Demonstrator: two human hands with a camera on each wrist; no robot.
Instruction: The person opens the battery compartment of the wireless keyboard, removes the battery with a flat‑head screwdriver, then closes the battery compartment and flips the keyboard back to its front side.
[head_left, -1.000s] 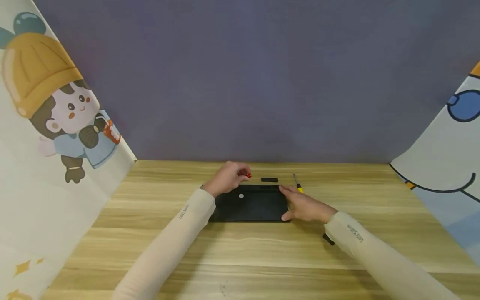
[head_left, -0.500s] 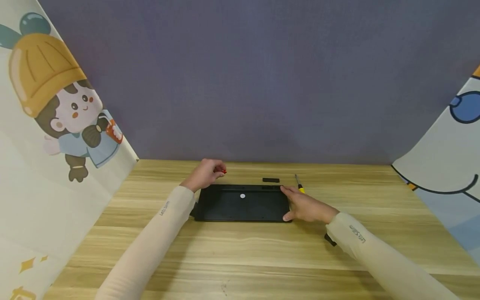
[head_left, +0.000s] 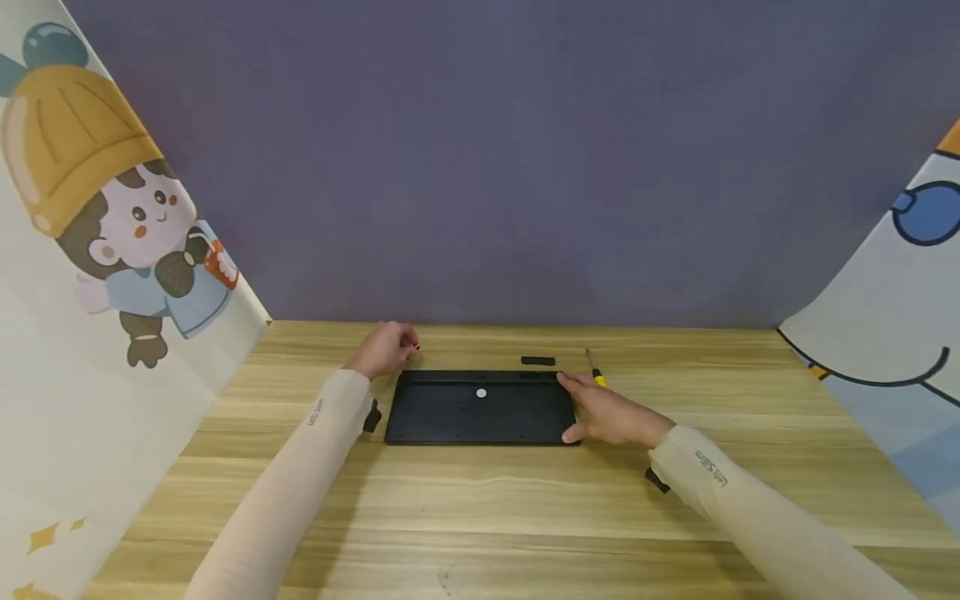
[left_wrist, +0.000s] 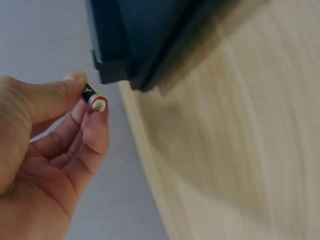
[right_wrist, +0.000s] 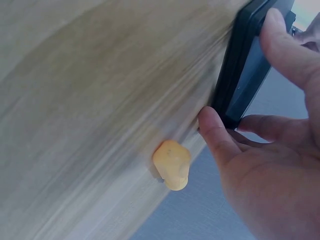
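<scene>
Battery pinched in our left hand, out past the upturned keyboard's far left corner!

Here's our left hand (head_left: 384, 348) near the worktop's (head_left: 525, 508) far edge, thumb and fingers closed on the battery (left_wrist: 93, 98), its ringed end towards the wrist camera. The keyboard (head_left: 450, 412), as we judge it, lies lengthwise along that edge; our right hand (head_left: 611, 412) grips its right end. The dark recess (head_left: 534, 375) sits well right of the battery, nearer our right hand, contents too small to tell, with a black strip (head_left: 537, 361) just beyond.
</scene>
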